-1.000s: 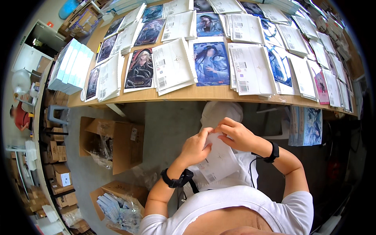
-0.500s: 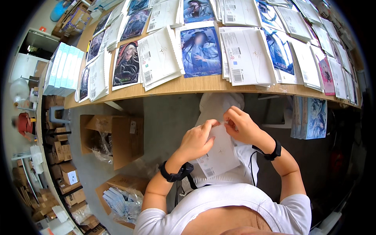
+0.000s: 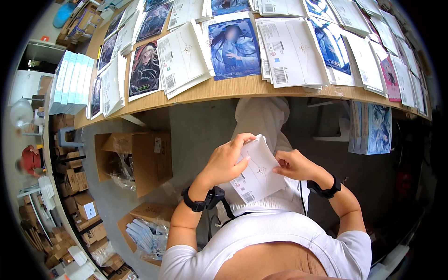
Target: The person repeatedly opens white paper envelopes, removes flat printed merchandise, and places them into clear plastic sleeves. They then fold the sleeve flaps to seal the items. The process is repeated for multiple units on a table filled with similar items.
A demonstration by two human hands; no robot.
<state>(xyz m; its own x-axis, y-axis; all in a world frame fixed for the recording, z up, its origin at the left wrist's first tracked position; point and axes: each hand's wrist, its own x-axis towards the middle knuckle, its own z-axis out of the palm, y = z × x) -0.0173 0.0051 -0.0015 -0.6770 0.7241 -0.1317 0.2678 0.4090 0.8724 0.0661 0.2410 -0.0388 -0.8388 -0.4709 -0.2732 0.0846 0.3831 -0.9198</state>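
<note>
So, head cam: the white packet (image 3: pixel 261 175) was at the lower center of the frame, above the person's lap. The left hand (image 3: pixel 231 158) gripped its upper left edge, thumb on the face. The right hand (image 3: pixel 296 165) was curled at its right edge; couldn't tell if it was actually pinching. I'd call this one partway handled, but whether its top end was open was too small to make out. Across the top, the table (image 3: pixel 233 89) already had rows of packet stacks (image 3: pixel 293 53) beside picture cards (image 3: pixel 234 49). No way to count what was left from there, tbh.
</note>
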